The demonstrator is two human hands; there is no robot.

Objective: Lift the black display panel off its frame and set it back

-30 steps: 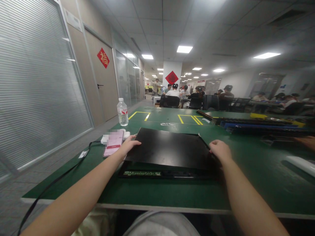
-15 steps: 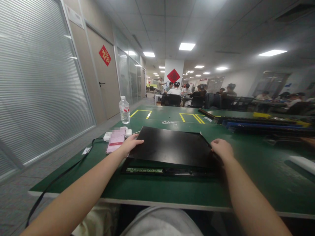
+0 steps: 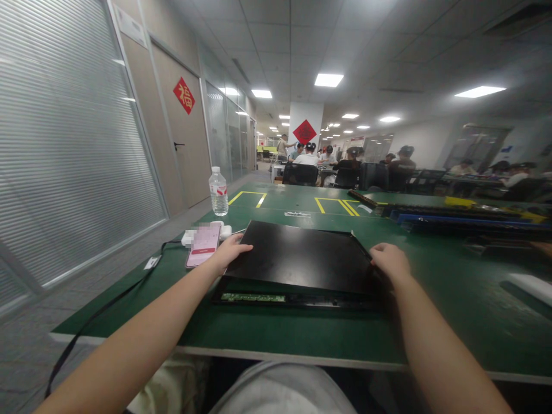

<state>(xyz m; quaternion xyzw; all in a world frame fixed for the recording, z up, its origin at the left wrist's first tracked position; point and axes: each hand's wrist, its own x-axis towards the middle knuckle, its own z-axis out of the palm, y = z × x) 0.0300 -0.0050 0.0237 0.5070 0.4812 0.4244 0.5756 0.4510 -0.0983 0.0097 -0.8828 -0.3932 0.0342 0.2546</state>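
A flat black panel (image 3: pixel 297 256) lies on the green table (image 3: pixel 284 333) in front of me, its near edge lifted slightly over a black frame with a green circuit strip (image 3: pixel 252 298). My left hand (image 3: pixel 229 253) grips the panel's left edge, thumb on top. My right hand (image 3: pixel 389 261) is curled over the panel's right edge, gripping it.
A pink phone (image 3: pixel 203 246) lies left of the panel by a white charger (image 3: pixel 188 238) with a black cable (image 3: pixel 107 307) running off the table. A water bottle (image 3: pixel 218 191) stands further back. Dark trays (image 3: pixel 452 221) are stacked at the right. Several people sit at far tables.
The view shifted slightly up and to the left between the oldest frame and now. Both hands keep their hold on the panel's edges; the panel has barely moved.
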